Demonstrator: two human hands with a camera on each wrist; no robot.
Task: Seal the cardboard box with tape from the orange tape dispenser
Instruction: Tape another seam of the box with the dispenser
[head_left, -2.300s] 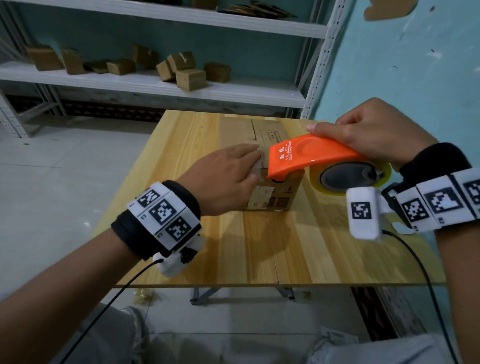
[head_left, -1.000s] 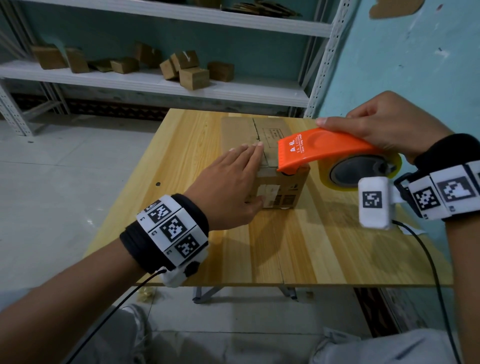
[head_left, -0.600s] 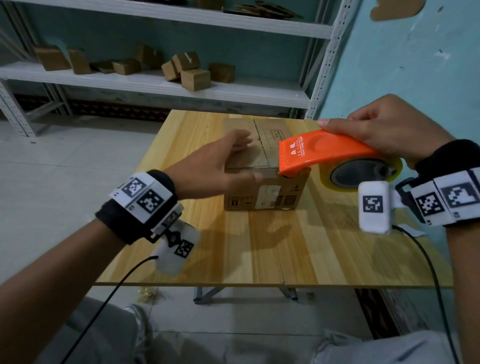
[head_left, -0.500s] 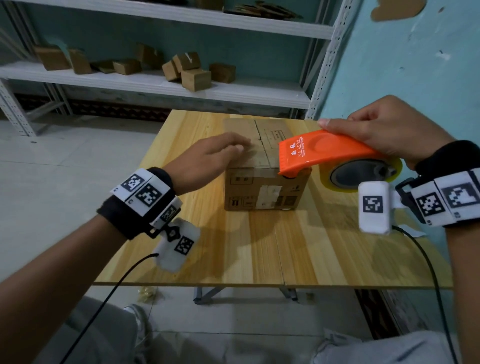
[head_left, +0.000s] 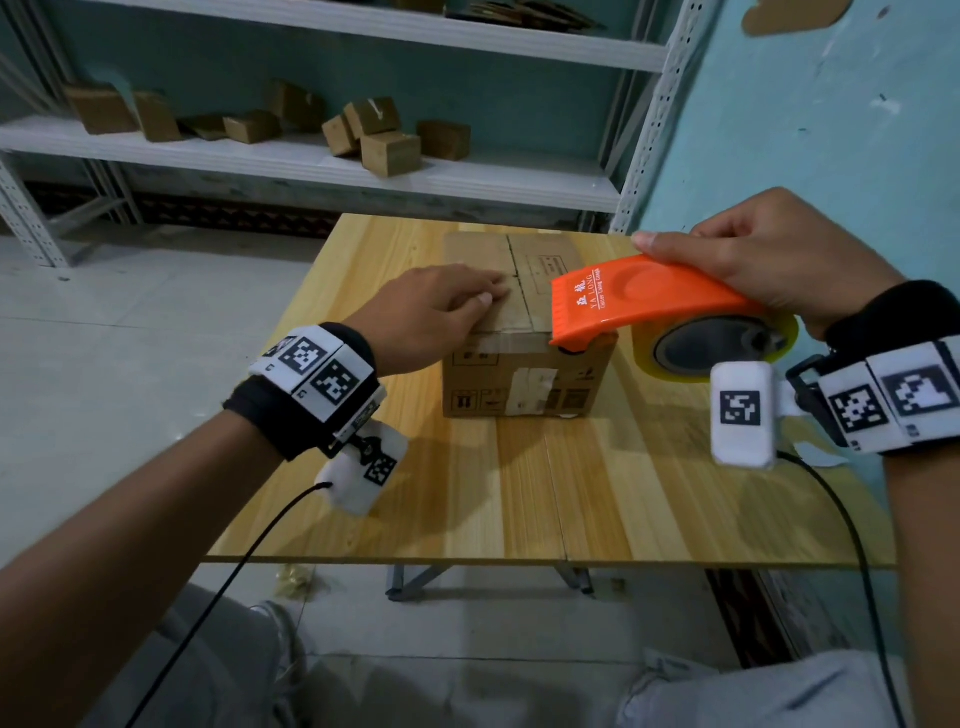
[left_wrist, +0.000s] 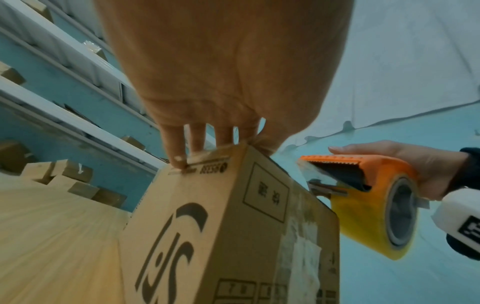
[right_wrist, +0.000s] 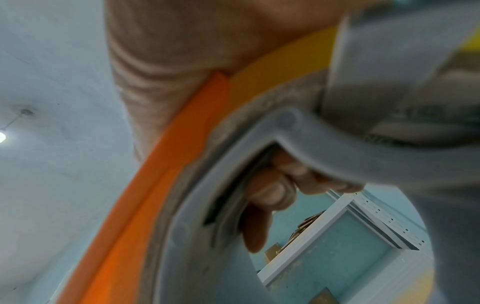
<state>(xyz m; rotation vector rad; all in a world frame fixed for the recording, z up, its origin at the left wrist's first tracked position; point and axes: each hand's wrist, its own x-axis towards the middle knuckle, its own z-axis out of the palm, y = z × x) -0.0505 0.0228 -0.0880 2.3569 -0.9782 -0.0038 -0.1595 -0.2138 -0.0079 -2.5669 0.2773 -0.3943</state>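
My left hand (head_left: 434, 312) lies flat, fingers straight, on the top flaps of the brown cardboard box (head_left: 524, 371), mid-desk on the pale wooden desk (head_left: 519, 493). My right hand (head_left: 779, 260) has its grip wrapped round the orange plastic tape dispenser (head_left: 644, 301), nose at the box's near right top edge

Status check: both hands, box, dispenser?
Left hand flat on cardboard box top. Right hand grips orange tape dispenser, nose at box's near right edge. Top seam untaped. Nothing in the way.
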